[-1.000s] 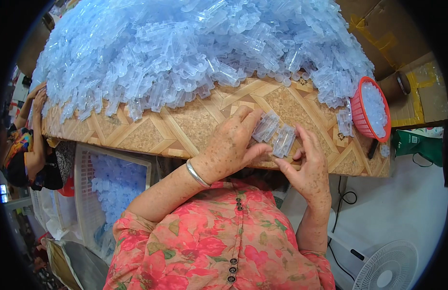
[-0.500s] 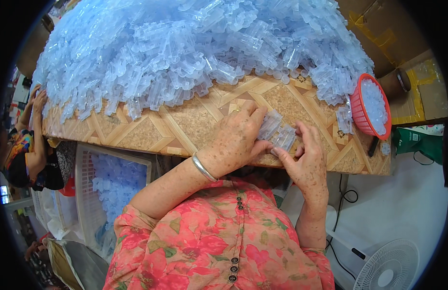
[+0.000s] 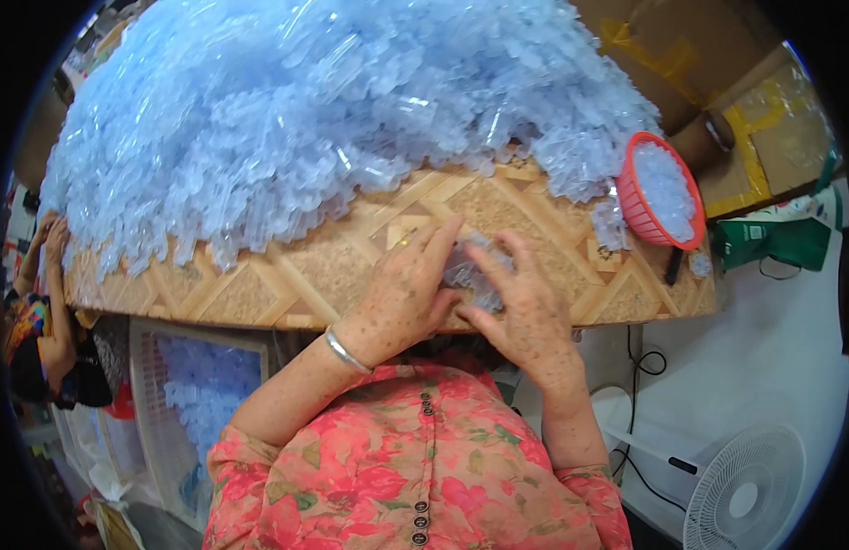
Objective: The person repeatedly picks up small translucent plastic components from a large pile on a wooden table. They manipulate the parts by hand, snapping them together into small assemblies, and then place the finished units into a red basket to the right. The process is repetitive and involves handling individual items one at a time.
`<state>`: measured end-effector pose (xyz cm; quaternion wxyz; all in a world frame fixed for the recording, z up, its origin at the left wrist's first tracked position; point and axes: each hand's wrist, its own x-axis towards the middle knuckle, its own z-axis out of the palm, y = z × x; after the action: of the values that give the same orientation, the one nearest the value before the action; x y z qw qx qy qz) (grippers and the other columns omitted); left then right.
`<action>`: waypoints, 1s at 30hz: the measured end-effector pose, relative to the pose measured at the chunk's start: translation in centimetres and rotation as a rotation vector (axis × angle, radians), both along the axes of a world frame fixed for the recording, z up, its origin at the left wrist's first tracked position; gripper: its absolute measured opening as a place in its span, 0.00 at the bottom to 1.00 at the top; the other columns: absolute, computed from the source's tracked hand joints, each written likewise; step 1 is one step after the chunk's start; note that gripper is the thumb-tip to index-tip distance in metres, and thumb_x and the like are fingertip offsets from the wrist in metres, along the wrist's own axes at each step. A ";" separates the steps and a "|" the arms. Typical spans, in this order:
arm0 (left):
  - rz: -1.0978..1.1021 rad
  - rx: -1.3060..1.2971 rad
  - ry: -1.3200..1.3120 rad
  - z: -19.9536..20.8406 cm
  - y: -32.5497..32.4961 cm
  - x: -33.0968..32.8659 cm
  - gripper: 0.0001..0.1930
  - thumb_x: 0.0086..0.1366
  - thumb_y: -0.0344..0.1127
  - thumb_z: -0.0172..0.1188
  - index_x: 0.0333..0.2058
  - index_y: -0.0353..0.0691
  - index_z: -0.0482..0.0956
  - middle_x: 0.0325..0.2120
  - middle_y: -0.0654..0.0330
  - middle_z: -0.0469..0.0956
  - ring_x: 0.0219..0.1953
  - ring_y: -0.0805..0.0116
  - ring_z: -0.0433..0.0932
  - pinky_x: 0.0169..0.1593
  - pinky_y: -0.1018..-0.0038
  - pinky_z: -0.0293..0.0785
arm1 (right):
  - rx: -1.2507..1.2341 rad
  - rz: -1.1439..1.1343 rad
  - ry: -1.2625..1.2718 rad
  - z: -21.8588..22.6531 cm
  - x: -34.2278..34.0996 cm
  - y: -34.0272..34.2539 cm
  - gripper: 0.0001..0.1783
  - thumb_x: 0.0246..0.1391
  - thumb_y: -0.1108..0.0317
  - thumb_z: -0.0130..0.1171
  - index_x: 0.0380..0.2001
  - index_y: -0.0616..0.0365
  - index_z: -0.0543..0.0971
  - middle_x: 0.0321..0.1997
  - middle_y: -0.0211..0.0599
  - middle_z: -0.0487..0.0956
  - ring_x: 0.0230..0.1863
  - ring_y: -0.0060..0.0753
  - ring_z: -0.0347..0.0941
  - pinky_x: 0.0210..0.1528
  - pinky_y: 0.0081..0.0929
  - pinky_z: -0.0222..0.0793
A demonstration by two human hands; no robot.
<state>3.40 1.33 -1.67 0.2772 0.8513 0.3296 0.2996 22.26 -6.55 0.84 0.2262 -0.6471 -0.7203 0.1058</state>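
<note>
Several small clear plastic pieces (image 3: 479,286), bluish and boxy, are gathered between my two hands near the table's front edge. My left hand (image 3: 408,291) wears a silver bangle at the wrist; its fingers and thumb close around the left side of these pieces. Over their right side my right hand (image 3: 527,316) is curved, fingers spread and thumb apart. Fingers partly cover the pieces, so their exact arrangement is hidden. A great heap of similar clear pieces (image 3: 323,119) covers the far part of the wood-patterned table (image 3: 342,259).
A red plastic basket (image 3: 637,206) full of clear pieces stands at the right, near a dark marker-like object (image 3: 673,266). Below left is a white crate (image 3: 149,385) with more pieces. A white fan (image 3: 745,500) stands lower right. Another person's hands (image 3: 53,234) touch the heap's left edge.
My right hand's fingers have spread and moved over the pieces. Both hands and the pieces sit further left in the picture, as the whole view has shifted too.
</note>
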 end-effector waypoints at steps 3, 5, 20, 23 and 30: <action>0.000 -0.005 0.027 0.2 0.2 -0.2 0.43 0.53 0.25 0.72 0.69 0.33 0.64 0.54 0.44 0.75 0.49 0.46 0.80 0.51 0.59 0.79 | -0.011 -0.055 0.039 -0.7 -0.7 0.6 0.39 0.45 0.57 0.79 0.61 0.53 0.77 0.65 0.50 0.70 0.58 0.58 0.76 0.53 0.49 0.77; -0.004 -0.005 0.038 0.1 0.3 -0.1 0.41 0.54 0.25 0.71 0.68 0.34 0.66 0.53 0.45 0.75 0.47 0.47 0.81 0.50 0.60 0.80 | -0.015 -0.117 0.063 -1.0 -0.9 0.7 0.39 0.46 0.57 0.79 0.61 0.54 0.77 0.64 0.50 0.71 0.58 0.59 0.76 0.53 0.49 0.77; -0.019 0.060 0.093 0.8 0.8 0.6 0.22 0.58 0.29 0.72 0.51 0.34 0.77 0.47 0.52 0.77 0.37 0.54 0.82 0.42 0.63 0.79 | 0.152 -0.651 -0.180 -2.4 10.0 -0.3 0.20 0.55 0.64 0.70 0.50 0.53 0.79 0.57 0.42 0.74 0.52 0.53 0.78 0.49 0.49 0.75; -0.015 0.047 0.083 0.6 0.9 0.6 0.21 0.57 0.28 0.71 0.49 0.34 0.76 0.43 0.52 0.76 0.36 0.54 0.81 0.40 0.63 0.78 | 0.191 -0.579 -0.086 -2.9 8.9 -0.8 0.16 0.54 0.68 0.70 0.46 0.52 0.80 0.55 0.40 0.75 0.50 0.51 0.79 0.46 0.48 0.75; 0.125 0.142 -0.026 1.0 0.9 0.0 0.30 0.53 0.25 0.66 0.57 0.33 0.73 0.39 0.50 0.74 0.35 0.52 0.79 0.40 0.61 0.77 | 0.213 -0.437 0.092 -3.2 6.2 -1.0 0.17 0.54 0.75 0.68 0.48 0.50 0.81 0.51 0.37 0.77 0.44 0.45 0.80 0.41 0.41 0.77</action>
<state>3.44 2.23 -0.67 0.2012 0.8427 0.3563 0.3500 28.43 -7.55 -2.37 0.3435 -0.7544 -0.5593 0.0073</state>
